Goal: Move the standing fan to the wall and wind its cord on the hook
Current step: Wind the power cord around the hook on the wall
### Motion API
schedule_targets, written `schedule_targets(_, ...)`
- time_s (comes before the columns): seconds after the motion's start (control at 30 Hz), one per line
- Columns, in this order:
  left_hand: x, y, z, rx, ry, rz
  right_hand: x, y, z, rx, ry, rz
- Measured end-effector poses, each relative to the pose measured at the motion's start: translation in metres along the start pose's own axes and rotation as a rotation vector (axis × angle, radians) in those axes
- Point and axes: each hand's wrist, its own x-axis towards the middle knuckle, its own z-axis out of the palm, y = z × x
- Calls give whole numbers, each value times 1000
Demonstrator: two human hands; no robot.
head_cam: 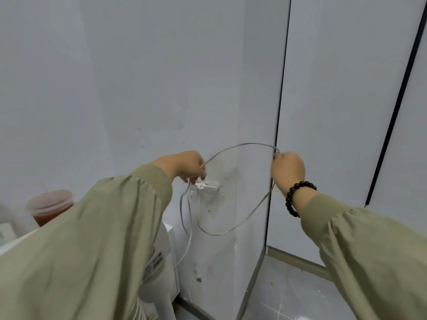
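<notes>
A thin white cord [240, 145] arcs between my two hands in front of the grey wall. My left hand [186, 166] pinches the cord right above a small white hook [208, 186] stuck on the wall. Loops of the cord hang down from the hook. My right hand [287, 170], with a dark bead bracelet on the wrist, grips the cord further along, at the wall's corner edge. From there the cord curves down and back toward the hook. The white fan [161, 269] stands low by the wall, mostly hidden behind my left sleeve.
A plastic cup [49, 205] with a reddish drink and a straw stands at the left on a white surface. White panels [346, 112] with dark seams fill the right. Grey floor tiles [288, 294] show at the bottom.
</notes>
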Motion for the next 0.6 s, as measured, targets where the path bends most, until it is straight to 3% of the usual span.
schedule_targets(0.07, -4, -22, 3, 197, -54, -98, 3, 7, -5, 146, 47, 129)
schedule_targets(0.17, -10, -53, 14, 345, -10, -227, 6, 11, -7, 173, 62, 162)
schedule_targets(0.37, -11, -60, 9, 111, 440, -221, -5, 3, 7, -116, -281, 91)
schedule_targets(0.5, -13, -47, -18, -141, 748, -135, -9, -4, 16, -154, -311, 61)
schedule_targets(0.6, -16, -36, -40, -408, 856, -64, -12, -9, 20, -106, -338, 25)
